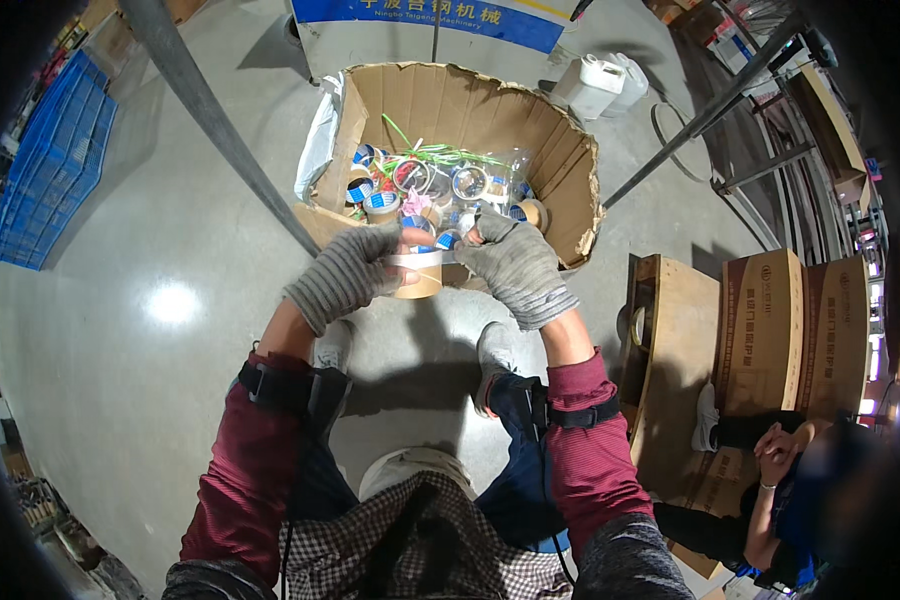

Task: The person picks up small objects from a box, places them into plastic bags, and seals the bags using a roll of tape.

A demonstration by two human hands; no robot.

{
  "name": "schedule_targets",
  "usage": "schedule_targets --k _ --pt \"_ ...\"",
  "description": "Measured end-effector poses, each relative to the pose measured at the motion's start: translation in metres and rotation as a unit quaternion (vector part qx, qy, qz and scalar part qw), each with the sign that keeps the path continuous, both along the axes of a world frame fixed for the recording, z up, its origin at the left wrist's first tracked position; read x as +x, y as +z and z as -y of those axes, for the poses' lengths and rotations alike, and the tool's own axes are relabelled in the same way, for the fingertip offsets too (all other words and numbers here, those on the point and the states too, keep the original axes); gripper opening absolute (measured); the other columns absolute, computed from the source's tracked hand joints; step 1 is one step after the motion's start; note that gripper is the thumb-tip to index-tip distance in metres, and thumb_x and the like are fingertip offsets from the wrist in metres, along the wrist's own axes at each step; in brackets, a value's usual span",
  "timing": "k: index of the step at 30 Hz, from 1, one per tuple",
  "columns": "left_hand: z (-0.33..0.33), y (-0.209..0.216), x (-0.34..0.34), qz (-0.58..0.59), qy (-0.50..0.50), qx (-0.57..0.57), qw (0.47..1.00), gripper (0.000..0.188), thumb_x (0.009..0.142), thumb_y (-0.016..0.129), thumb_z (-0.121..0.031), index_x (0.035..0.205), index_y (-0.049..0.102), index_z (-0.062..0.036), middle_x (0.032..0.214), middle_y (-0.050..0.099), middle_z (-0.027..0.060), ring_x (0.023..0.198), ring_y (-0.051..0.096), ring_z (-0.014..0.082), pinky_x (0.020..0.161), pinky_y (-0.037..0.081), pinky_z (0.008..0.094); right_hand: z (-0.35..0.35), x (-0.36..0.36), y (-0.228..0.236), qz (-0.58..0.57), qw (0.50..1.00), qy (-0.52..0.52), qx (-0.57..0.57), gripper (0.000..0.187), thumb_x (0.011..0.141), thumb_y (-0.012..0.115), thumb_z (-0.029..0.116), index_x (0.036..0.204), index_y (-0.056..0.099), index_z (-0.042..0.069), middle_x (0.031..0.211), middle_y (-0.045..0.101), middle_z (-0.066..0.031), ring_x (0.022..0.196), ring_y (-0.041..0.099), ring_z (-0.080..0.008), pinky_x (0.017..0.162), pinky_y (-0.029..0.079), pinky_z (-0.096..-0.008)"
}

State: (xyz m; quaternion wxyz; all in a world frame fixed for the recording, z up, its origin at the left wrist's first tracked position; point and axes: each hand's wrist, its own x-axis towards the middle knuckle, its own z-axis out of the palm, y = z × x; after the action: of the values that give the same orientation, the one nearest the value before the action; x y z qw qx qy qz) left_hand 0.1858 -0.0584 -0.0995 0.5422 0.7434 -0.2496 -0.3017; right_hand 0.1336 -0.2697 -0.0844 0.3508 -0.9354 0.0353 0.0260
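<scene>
Glossy grey floor (160, 375) spreads over the left and middle of the frame. Just above centre, the gloved left hand (355, 272) grasps a tan tape roll (419, 286), with a pale strip (410, 260) running across its front toward the right hand (518, 262). That hand, gloved alike, curls its fingers at the strip's right end; what exactly they pinch cannot be told. Behind both, a torn-edged cardboard box (510, 112) fills the upper centre, holding tape rolls (381, 205), some with blue-and-white labels too small to read, green straps (440, 154) and a crumpled pink scrap (416, 203). Beyond it, at the top edge, a blue sign (430, 22) carries yellow characters above a smaller line of Latin letters. White jugs (590, 86) stand at its lower right. A metal pole (220, 125) slants down to the box's left side, closing off that flank. At right, beside a wooden crate (678, 335), brown cartons (760, 315) bear dark vertical characters; below them, a seated person clasps both hands (775, 452). Blue crates (55, 160) sit upper left.
</scene>
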Motion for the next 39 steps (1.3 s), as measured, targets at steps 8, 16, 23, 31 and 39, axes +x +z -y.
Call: schedule_targets --k 8,16,23,31,39 --pt "-0.003 0.006 0.001 -0.028 0.018 -0.041 0.999 0.033 0.074 0.069 -0.009 0.107 0.063 -0.0097 0.081 0.049 -0.0049 0.078 0.046 0.006 0.073 0.041 0.0214 0.009 0.002 0.004 0.034 0.999 0.014 -0.038 0.031 0.072 0.065 0.036 0.083 0.061 0.007 0.075 0.06 -0.014 0.071 0.057 -0.0317 0.063 0.043 -0.0399" --pt "-0.009 -0.001 0.005 0.024 0.051 0.005 0.998 0.029 0.075 0.069 -0.01 0.104 0.065 -0.0096 0.073 0.047 -0.0082 0.069 0.045 0.0044 0.065 0.041 0.0202 0.017 -0.001 0.003 0.067 0.997 0.002 0.036 0.028 0.068 0.073 0.027 0.071 0.056 0.005 0.069 0.052 -0.0073 0.069 0.052 -0.0234 0.062 0.042 -0.0333" --pt "-0.008 0.002 0.005 -0.013 0.068 -0.013 0.997 0.025 0.075 0.068 -0.008 0.1 0.066 -0.008 0.077 0.055 -0.0074 0.071 0.047 0.0039 0.066 0.043 0.0203 0.024 0.002 0.002 0.018 0.999 -0.051 -0.009 0.033 0.067 0.07 0.038 0.08 0.064 0.008 0.076 0.06 -0.0082 0.072 0.057 -0.0257 0.067 0.044 -0.0355" --pt "-0.011 -0.002 0.008 -0.028 0.081 -0.014 0.996 0.024 0.075 0.068 -0.006 0.099 0.066 -0.0073 0.085 0.061 -0.0056 0.075 0.05 0.004 0.066 0.045 0.0208 0.04 0.004 -0.011 0.088 0.99 -0.1 0.038 0.033 0.063 0.075 0.03 0.075 0.059 0.004 0.071 0.058 -0.0103 0.067 0.056 -0.0263 0.062 0.044 -0.0359" --pt "-0.014 -0.007 0.011 -0.027 0.088 -0.005 0.996 0.023 0.076 0.067 -0.004 0.098 0.065 -0.0063 0.085 0.06 -0.0049 0.076 0.051 0.0047 0.067 0.046 0.0214 0.043 0.003 -0.01 0.123 0.976 -0.123 0.134 0.026 0.066 0.074 0.019 0.071 0.055 0.0 0.065 0.052 -0.009 0.059 0.048 -0.0233 0.061 0.043 -0.0312"
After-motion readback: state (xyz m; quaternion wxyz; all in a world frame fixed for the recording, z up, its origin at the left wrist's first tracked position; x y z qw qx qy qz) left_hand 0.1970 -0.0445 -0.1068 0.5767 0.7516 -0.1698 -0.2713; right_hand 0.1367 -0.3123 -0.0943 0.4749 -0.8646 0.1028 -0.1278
